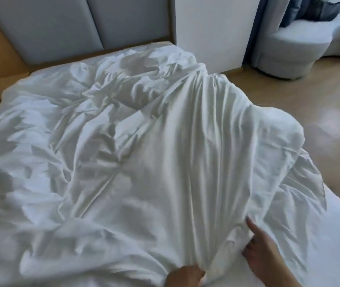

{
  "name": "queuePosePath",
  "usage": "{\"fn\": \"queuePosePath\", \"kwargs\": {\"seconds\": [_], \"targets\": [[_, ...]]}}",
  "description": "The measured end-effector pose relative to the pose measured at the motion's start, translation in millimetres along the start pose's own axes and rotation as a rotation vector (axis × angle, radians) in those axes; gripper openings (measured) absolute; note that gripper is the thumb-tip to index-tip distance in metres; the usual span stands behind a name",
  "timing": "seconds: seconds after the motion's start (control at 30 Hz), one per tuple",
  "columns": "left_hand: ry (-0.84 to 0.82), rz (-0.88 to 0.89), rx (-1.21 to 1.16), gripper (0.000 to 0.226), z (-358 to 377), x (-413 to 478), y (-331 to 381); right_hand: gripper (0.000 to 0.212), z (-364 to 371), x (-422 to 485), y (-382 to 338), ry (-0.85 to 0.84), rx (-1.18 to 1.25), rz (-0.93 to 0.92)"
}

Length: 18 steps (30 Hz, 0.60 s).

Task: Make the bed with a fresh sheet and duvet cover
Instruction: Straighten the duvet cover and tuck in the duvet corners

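Left hand [185, 274] is clenched on the bunched duvet cover [144, 141] at the near edge of the bed [334, 255]. Right hand [262, 251] is laid on a fold, but whether it grips cannot be told. Open floor [289, 104] is seen beyond the cover's overhanging right side.

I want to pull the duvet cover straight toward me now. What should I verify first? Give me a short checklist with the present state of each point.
1. Left hand holds the duvet cover: ok, its fingers curl round a bunched fold.
2. Right hand holds it too: cannot tell; the index finger lies straight along the fabric and the rest is unclear.
3. Cover lies flat: not ok, it is creased all over.
4. Cover stays on the bed: not ok, a bulge on the right reaches over the floor.
5. Sheet smooth: ok where visible.
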<state>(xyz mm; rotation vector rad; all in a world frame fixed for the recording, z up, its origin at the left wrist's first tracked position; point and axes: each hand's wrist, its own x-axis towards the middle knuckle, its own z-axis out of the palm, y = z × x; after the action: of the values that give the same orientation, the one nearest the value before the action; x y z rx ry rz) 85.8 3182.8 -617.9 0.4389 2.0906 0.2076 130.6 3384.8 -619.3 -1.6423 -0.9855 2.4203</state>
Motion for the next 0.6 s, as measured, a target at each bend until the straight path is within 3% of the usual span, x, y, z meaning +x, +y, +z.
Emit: {"fn": "queuePosePath", "kwargs": {"seconds": [0.07, 0.1, 0.13, 0.2, 0.23, 0.27, 0.3, 0.33, 0.37, 0.4, 0.43, 0.47, 0.5, 0.6], "targets": [[-0.092, -0.134, -0.063, 0.066, 5, -11, -3, 0.045, 9, 6, -67, -0.157, 0.065, -0.037], [-0.024, -0.139, -0.011, 0.078, 7, -9, -11, 0.047, 10, 16, -98, -0.172, 0.072, -0.054], [-0.091, -0.141, 0.015, 0.052, 1, -18, -19, 0.048, 9, 26, -123, -0.157, 0.095, -0.059], [-0.098, 0.032, 0.180, 0.128, 0, -19, -28, 0.046, -2, 41, -157, -0.076, 0.078, -0.075], [-0.009, -0.003, 0.122, 0.125, 6, -24, -24, 0.044, -13, 48, -164, -0.015, 0.019, -0.085], [0.216, -0.059, 0.294, 0.123, 16, -31, -21, 0.042, -27, 52, -166, 0.050, -0.057, -0.087], [0.180, -0.126, 0.249, 0.035, 21, -44, -10, 0.040, -44, 53, -163, 0.110, -0.127, -0.089], [0.535, 0.028, 0.143, 0.045, 39, -34, -4, 0.038, -59, 53, -160, 0.155, -0.205, -0.082], [0.733, 0.147, 0.163, 0.053, 55, -28, 7, 0.035, -74, 55, -159, 0.173, -0.271, -0.064], [0.800, 0.133, 0.155, 0.046, 61, -30, 24, 0.032, -87, 55, -159, 0.172, -0.305, -0.042], [0.788, 0.102, 0.079, 0.042, 56, -30, 42, 0.030, -96, 57, -163, 0.175, -0.318, -0.047], [0.740, 0.130, 0.128, 0.081, 56, -34, 64, 0.029, -100, 57, -170, 0.201, -0.326, -0.095], [0.672, 0.052, 0.048, 0.037, 49, -35, 90, 0.030, -102, 59, -180, 0.263, -0.344, -0.191], [0.461, 0.086, -0.003, 0.088, 23, -18, 166, 0.034, -96, 74, -224, 0.478, -0.498, -0.482]]}}
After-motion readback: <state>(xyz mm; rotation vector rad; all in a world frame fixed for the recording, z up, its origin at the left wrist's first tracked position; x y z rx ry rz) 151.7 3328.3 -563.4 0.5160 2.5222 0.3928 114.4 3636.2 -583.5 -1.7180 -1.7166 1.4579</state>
